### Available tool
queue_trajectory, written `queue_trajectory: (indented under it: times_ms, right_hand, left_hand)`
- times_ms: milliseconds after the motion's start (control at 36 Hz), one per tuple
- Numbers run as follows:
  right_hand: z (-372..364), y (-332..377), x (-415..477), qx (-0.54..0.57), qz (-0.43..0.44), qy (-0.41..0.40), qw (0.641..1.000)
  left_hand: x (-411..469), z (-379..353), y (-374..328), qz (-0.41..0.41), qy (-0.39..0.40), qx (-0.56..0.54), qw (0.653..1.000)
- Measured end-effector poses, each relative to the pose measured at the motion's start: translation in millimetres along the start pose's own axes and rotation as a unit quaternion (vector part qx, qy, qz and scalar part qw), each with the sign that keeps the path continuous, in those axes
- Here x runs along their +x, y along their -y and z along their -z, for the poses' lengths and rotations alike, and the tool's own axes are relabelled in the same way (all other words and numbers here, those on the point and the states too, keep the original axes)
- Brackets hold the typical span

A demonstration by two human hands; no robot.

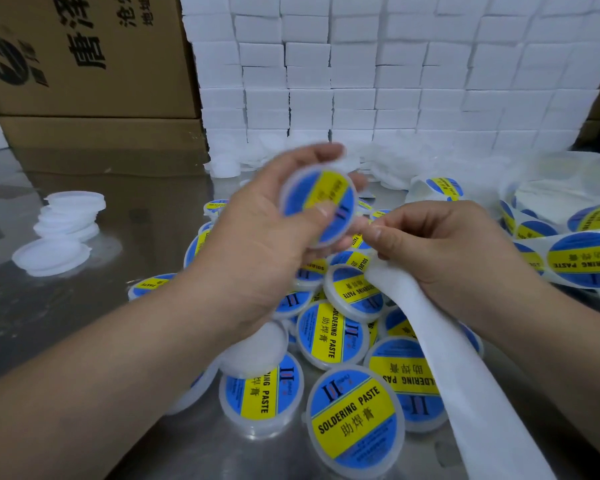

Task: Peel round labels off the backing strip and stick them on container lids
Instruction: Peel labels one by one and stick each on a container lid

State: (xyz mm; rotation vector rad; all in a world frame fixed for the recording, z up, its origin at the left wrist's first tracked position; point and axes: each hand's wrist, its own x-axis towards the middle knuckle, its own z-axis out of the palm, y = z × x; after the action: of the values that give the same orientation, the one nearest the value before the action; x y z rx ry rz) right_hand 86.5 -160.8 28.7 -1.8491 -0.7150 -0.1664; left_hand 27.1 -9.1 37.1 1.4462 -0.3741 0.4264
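Blue-labelled lid (328,188) in left hand (257,237); right hand (440,244) pinches backing strip (465,375).

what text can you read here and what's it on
"SOLDERING PASTE": round label on the nearest lid.
"助焊膏": same label, below it.
"SOLDERING PASTE", upside down: unpeeled label on the backing strip.
"唐泽", turned sideways: cardboard box; smaller characters cut off.
Labels' fine print: too small.
Label on the held lid, left hand: blurred.

Bright, even light — hands perhaps motion-blurred.
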Motion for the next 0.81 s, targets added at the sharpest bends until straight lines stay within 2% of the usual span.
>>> queue_trajectory:
  times_ms: [83, 361, 694, 806]
  right_hand:
    - [3.7, -4.3, 2.1, -0.029, -0.026, -0.032, 0.999]
    - [1.6, -0.4, -1.6, 0.026, -0.037, -0.007, 0.999]
    - [2.9, 0.2, -2.3, 0.032, -0.022, -0.001, 0.999]
    - [3.5, 1.0, -2.8, 0.034, -0.013, -0.010, 0.999]
  left_hand:
    - [3.4, 6.5, -11.5, -0.023, -0.054, -0.024, 0.998]
    - [-1.8, -0.6, -6.0, 0.009, -0.125, 0.124, 0.984]
    - [-2.0, 1.7, -5.5, 0.007, -0.162, 0.204, 0.965]
    - [-0.1, 3.5, -3.4, -0.024, -0.158, 0.212, 0.964]
